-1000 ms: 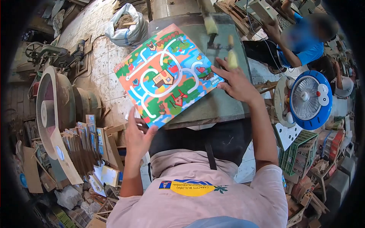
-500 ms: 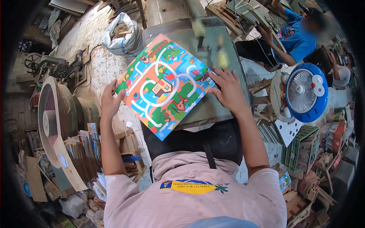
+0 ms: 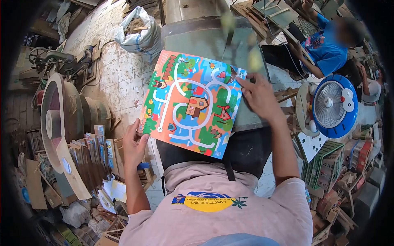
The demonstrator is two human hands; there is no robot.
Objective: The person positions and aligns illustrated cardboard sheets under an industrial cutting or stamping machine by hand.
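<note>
A square, brightly printed maze board (image 3: 186,135) with white curved tracks lies tilted over a grey-green machine table (image 3: 193,39), its near edge jutting out over my lap. My left hand (image 3: 134,143) holds its lower left corner, thumb on top and the other fingers at the edge. At the upper right corner, my right hand (image 3: 262,98) grips the edge with its fingertips on the printed face. Just beyond the board's far edge, a thin upright blade or rod and blurred yellowish parts of the machine hang above the table.
A white sack (image 3: 141,37) of sawdust-like material stands on the tiled floor. Left are a large round machine (image 3: 55,123) and stacked thin boards (image 3: 88,160). To the right are a blue fan (image 3: 334,104), a green crate (image 3: 322,164) and a seated person in a blue shirt (image 3: 328,53).
The board has turned counterclockwise and come slightly nearer and to the right. My left hand has moved down with its corner; my right hand stays at the printed corner, now at upper right.
</note>
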